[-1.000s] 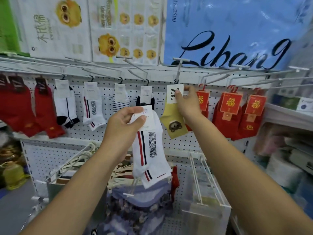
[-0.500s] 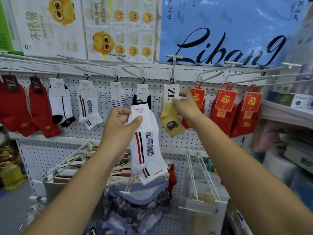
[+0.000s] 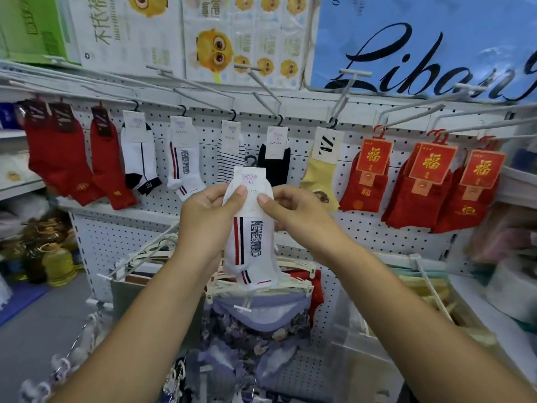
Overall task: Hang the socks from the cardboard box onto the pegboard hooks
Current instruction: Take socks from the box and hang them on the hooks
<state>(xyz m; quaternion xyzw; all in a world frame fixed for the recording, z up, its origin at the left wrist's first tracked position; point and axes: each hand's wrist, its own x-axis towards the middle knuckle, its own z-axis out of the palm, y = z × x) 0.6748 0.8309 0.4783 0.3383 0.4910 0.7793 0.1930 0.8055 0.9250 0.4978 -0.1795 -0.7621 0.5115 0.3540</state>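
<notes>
Sock (image 3: 250,248) now held by right hand (image 3: 296,215) besides left hand (image 3: 203,219).

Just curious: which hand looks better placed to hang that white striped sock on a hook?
Probably left: the left hand grips the white striped sock, and the matching hung sock is on that side. The right hand pinches its card.

Long hooks (image 3: 344,97) jut near from the top rail (image 3: 290,103) — upper reach crowded. Hung socks (image 3: 183,164) fill the row left to right, narrow gaps between; bare pegboard (image 3: 363,237) strip below — hangers (image 3: 296,286) under it.
</notes>
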